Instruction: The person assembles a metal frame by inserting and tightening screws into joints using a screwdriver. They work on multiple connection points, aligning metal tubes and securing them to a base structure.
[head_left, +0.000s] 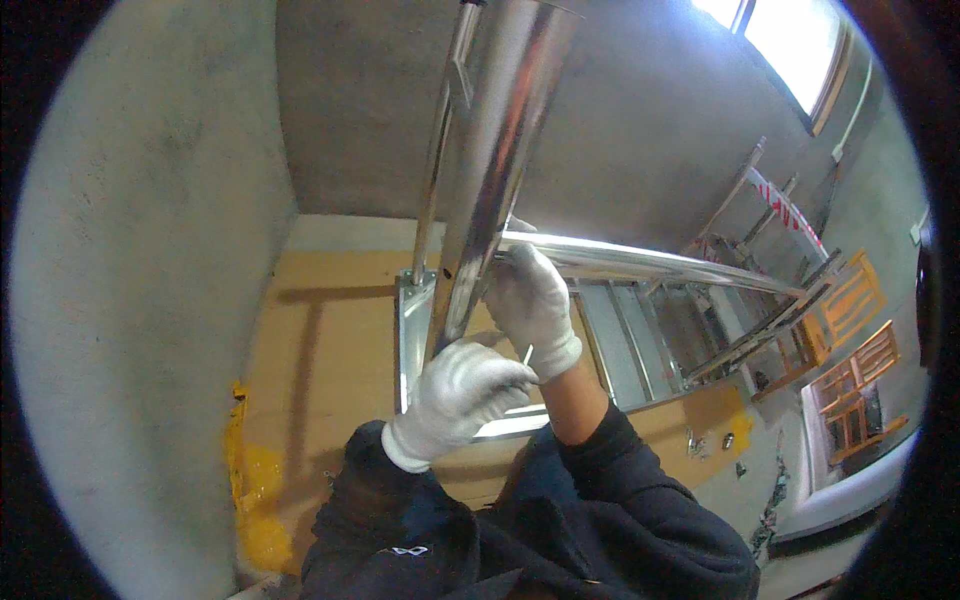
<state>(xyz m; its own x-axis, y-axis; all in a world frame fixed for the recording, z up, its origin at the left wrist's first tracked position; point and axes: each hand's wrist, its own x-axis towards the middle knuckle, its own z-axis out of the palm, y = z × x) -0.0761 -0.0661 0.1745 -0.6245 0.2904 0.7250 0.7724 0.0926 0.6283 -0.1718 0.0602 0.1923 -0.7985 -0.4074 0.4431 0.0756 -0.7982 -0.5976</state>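
Metal post (500, 150) rises between both hands, frame (640, 330) to its right, wall (140, 250) left

left hand (462, 390): gloved, curled by post (500, 150) base | right hand (532, 300): gloved, gripping post where rail (650, 265) meets it | frame (640, 350) on brown board (330, 330) | orange chairs (850, 350) far right

A brown cardboard sheet (330, 330) covers the floor below the grey plaster walls (150, 250). Left of the sheet, against the wall, lies crumpled yellow plastic (255, 490). Far right of the sheet stand orange wooden chairs (855, 340), with a stepladder (770, 205) (wrapped in red-and-white tape) leaning behind them. Small metal fittings (710, 442) lie scattered just off the sheet's right corner. A bright window (790, 35) sits high above the chairs.
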